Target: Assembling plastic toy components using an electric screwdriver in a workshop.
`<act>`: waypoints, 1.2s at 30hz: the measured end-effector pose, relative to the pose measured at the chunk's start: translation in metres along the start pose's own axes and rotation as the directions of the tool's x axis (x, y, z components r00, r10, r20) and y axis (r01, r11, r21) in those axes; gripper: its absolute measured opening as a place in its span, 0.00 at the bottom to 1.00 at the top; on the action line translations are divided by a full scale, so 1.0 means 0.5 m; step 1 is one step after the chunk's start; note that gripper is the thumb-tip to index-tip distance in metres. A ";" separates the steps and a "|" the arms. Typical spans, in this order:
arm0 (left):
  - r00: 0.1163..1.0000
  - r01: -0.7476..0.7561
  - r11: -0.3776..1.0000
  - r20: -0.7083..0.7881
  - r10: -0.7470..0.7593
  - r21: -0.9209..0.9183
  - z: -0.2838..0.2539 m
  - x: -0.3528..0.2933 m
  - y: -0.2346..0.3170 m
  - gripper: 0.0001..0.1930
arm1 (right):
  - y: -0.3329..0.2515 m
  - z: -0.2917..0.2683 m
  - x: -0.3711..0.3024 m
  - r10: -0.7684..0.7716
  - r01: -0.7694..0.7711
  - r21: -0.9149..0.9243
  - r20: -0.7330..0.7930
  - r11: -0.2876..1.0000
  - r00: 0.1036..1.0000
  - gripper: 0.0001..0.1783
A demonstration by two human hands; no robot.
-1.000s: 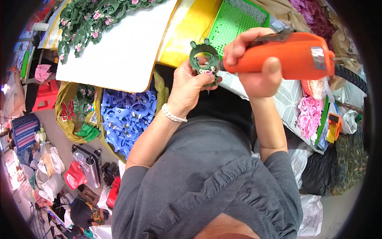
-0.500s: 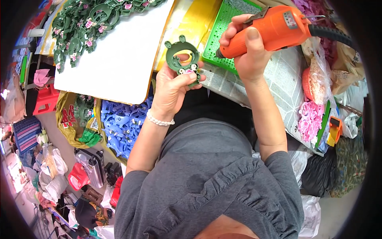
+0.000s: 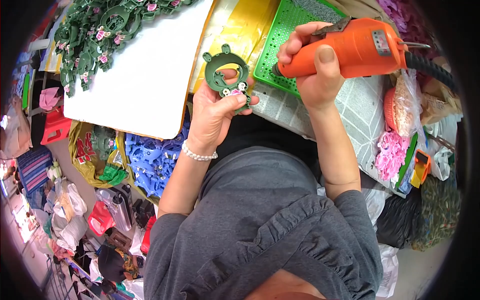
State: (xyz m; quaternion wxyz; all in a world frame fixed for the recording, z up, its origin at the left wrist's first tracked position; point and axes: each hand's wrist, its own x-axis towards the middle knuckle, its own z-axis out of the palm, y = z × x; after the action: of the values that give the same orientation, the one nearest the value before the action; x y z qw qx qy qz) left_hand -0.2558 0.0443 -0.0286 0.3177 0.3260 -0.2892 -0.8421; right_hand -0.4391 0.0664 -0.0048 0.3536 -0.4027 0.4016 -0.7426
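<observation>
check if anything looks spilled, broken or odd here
Nothing clearly stands out as spilled or broken. The green part in the left hand looks whole where visible, the right hand grips the orange power tool, and the green pile rests on the white board.

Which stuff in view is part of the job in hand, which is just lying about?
In use, or probably so:
green piece, in left hand
orange power tool, in right hand
similar green pieces on white board
green tray

Apparently just lying about:
red stool
silver suitcase
black bag
</observation>
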 end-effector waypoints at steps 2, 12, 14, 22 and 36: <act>1.000 0.002 1.000 -0.006 -0.002 -0.001 0.000 0.000 0.000 0.22 | 0.001 -0.003 -0.001 -0.001 0.001 0.014 0.017 1.000 1.000 0.27; 1.000 0.013 1.000 -0.002 -0.013 0.015 0.002 -0.002 0.001 0.21 | 0.000 -0.007 -0.004 0.046 -0.047 0.016 0.014 0.999 0.999 0.27; 1.000 0.009 1.000 -0.002 -0.009 0.019 0.002 -0.001 -0.001 0.21 | 0.002 -0.007 -0.003 0.053 -0.053 0.020 0.009 0.998 0.999 0.27; 1.000 0.007 0.999 0.003 -0.007 0.033 0.001 -0.003 -0.003 0.20 | 0.001 -0.010 -0.003 0.025 -0.026 0.033 0.022 0.999 0.999 0.28; 0.998 -0.056 0.992 -0.033 0.060 0.111 0.013 -0.041 -0.006 0.21 | -0.064 -0.002 -0.008 -0.023 0.015 0.103 0.077 0.995 0.997 0.33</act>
State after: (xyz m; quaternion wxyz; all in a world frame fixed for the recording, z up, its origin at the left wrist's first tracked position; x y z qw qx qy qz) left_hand -0.2499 0.0630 -0.0192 0.3286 0.3497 -0.3389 -0.8092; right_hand -0.4446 0.0838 0.0218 0.3823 -0.4164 0.3451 -0.7493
